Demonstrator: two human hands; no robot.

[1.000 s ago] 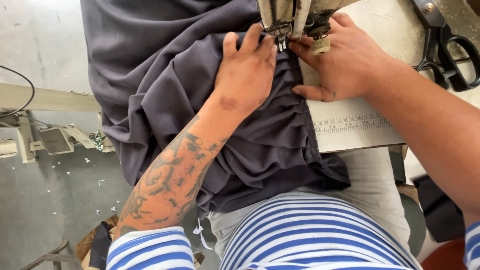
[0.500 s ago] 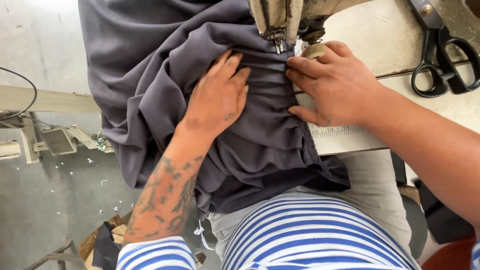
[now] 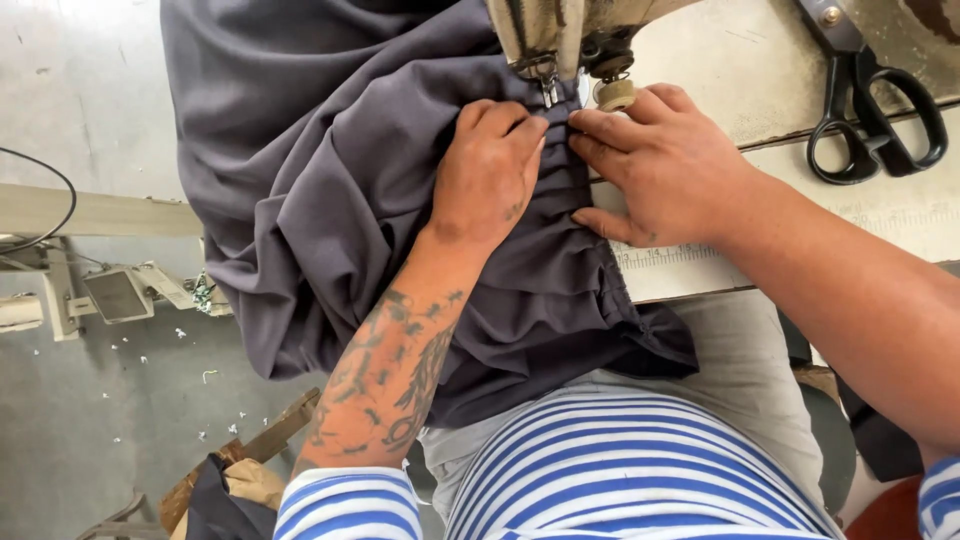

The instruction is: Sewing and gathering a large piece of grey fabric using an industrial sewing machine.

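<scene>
L hand (image 3: 490,170) & R hand (image 3: 660,165), fingers flat/open, press gathered grey fabric (image 3: 330,180) by machine needle (image 3: 548,92).

No packages, signs or screens anywhere here. Closest thing is the printed ruler strip (image 3: 760,240) stuck flat along the near edge of the table (image 3: 720,70), a long pale band with dark marks.

My hands lie side by side at upper centre on the gathered cloth (image 3: 330,180), left hand (image 3: 490,170) touching right hand (image 3: 665,165), just below the sewing machine head (image 3: 560,35). The cloth hangs off the bench (image 3: 880,215) toward the left. Scissors (image 3: 870,100) rest at the upper right.
</scene>
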